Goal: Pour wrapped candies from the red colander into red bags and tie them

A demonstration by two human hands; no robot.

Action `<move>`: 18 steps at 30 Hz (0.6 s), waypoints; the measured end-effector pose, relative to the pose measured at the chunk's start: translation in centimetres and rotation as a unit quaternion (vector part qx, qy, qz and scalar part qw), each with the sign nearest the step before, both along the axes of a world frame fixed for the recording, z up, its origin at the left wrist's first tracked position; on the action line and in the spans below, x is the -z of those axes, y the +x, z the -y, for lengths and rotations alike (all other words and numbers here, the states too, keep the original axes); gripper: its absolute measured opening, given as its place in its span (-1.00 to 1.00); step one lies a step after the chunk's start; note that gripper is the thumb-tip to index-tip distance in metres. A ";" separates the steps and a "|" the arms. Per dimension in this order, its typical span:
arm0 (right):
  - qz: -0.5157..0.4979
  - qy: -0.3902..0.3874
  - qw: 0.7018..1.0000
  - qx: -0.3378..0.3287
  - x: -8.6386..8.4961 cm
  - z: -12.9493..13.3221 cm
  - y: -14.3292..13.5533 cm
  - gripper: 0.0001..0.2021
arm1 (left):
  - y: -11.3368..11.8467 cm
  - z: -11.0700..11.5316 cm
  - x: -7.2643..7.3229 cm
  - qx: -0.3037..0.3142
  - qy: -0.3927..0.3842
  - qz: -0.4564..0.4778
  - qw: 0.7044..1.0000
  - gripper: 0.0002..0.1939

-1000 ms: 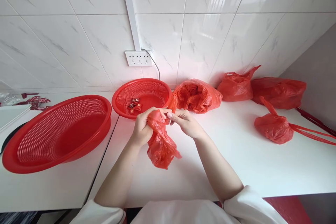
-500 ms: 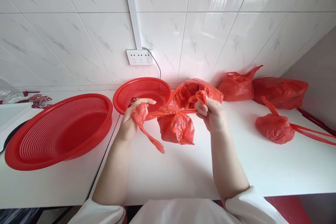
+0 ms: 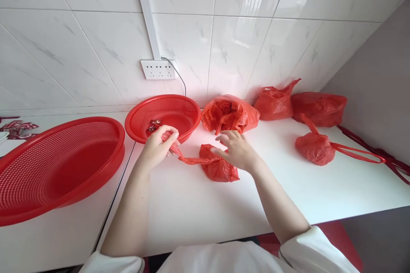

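Pinching the strap (image 3: 192, 161) of a tied red plastic bag (image 3: 221, 173)

Left hand (image 3: 156, 147) pinches; right hand (image 3: 239, 151) hangs loosely spread above the bag, which lies between the front and back edges of the table (image 3: 198, 213). Beyond, a perforated red colander (image 3: 184, 123) stands at the back left corner.

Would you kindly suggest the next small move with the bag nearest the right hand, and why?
Perhaps the left hand should release the strap: the bag appears to rest on the table, and the right hand is open, gripping nothing.
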State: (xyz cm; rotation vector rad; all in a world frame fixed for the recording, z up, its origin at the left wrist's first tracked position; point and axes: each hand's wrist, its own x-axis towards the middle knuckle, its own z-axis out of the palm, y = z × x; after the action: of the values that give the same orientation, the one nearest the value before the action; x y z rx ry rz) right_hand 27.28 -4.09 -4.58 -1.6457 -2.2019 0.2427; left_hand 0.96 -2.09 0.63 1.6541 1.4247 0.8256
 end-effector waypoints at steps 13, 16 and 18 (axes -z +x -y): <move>0.078 -0.075 0.991 0.078 3.1 0.5 11.1 -0.62 | -1.7 1.3 -1.9 -0.010 0.072 0.005 0.997 -0.63; 0.111 -0.095 0.960 0.240 1.0 0.2 14.9 -0.67 | -1.5 1.6 -2.1 0.000 0.080 0.012 0.997 -0.63; 0.089 -0.028 0.954 0.284 -0.5 -0.2 15.0 -0.67 | -1.2 1.7 -2.2 0.006 0.079 0.008 0.997 -0.64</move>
State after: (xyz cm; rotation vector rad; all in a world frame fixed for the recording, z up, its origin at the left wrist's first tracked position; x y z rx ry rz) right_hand 42.30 -3.89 -4.04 -2.3209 -1.7418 -0.0033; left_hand -0.20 -3.82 2.82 1.7683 1.3656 0.9647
